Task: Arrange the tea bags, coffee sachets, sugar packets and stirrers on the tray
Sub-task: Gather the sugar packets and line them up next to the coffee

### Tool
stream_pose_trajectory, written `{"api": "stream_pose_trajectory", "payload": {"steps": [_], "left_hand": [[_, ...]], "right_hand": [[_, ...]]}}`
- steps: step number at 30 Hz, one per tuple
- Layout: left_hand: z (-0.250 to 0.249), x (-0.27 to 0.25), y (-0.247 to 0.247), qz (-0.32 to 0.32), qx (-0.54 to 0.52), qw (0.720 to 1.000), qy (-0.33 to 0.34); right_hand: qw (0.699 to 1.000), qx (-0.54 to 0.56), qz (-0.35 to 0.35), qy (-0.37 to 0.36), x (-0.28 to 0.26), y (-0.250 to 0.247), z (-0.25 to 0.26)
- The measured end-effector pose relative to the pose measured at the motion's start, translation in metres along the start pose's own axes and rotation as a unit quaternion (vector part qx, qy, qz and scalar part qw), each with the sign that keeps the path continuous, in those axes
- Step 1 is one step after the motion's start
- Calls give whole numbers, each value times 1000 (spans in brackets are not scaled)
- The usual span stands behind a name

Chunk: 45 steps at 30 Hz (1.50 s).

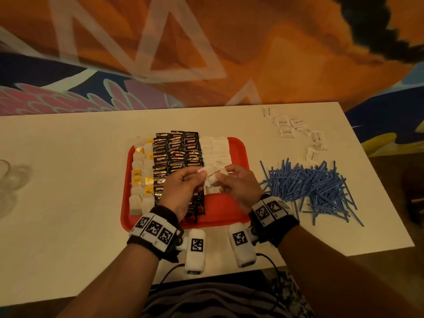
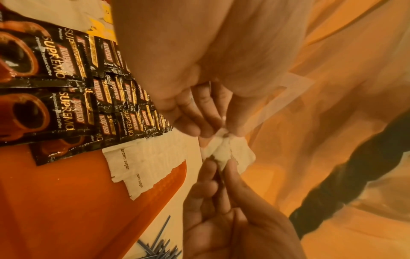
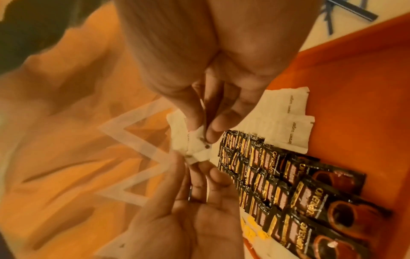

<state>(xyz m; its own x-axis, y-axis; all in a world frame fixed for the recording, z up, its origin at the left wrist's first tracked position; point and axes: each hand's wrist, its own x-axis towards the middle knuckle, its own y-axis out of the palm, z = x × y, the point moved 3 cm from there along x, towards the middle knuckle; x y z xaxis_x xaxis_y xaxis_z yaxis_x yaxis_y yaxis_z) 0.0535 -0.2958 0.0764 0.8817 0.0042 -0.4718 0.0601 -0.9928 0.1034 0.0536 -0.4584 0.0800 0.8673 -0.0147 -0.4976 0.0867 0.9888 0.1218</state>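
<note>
**Head view: both hands pinch sugar packets above the red tray**

Head camera shows the left hand and right hand raised together over the middle of the red tray, each pinching the held sugar packets between thumb and fingertips; the other fingers curl loosely. In the left wrist view the left fingers grip one end of the small white bundle and the right fingers the other end (it looks like more than one packet, though I cannot tell how many).

On the tray, tea bags run in two columns along the left edge, black coffee sachets fill the middle in overlapping rows, and laid sugar packets occupy the far right part. The tray's near right corner is bare red.

On the table, right of the tray, blue stirrers lie in a loose heap. Loose sugar packets are scattered toward the far right corner. A clear glass stands at the left edge.
</note>
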Motion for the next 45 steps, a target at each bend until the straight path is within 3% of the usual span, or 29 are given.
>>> {"api": "stream_pose_trajectory", "payload": {"steps": [2,6,10,13,15,18,22,26,34,39,45], "left_hand": [[0,-1,0,-7,29,999,28],[-1,-1,0,-7,83,994,69],[-4,4,1,-17,143,985,96],[-5,5,2,-20,153,983,100],[-3,6,2,-22,144,985,93],[2,10,2,-18,135,989,60],[15,15,0,-32,119,992,-9],[29,17,-13,-51,146,987,-46],[54,9,-48,-82,181,976,-88],[66,-3,-71,-94,200,971,-97],[73,-16,-96,-108,210,967,-102]], "right_hand": [[998,57,16,17,1,1,-3],[999,9,44,8,2,2,-2],[999,-37,-17,-32,10,-2,1],[1000,-18,-15,5,15,-4,0],[999,-27,18,30,15,-6,-3],[992,-115,55,-4,15,-11,-11],[979,-203,8,-9,32,-32,-28],[948,-313,-37,33,55,-68,-52],[941,-320,-33,106,87,-78,-82],[932,-341,-56,108,95,-71,-88],[901,-414,-97,84,94,-67,-87]]}}
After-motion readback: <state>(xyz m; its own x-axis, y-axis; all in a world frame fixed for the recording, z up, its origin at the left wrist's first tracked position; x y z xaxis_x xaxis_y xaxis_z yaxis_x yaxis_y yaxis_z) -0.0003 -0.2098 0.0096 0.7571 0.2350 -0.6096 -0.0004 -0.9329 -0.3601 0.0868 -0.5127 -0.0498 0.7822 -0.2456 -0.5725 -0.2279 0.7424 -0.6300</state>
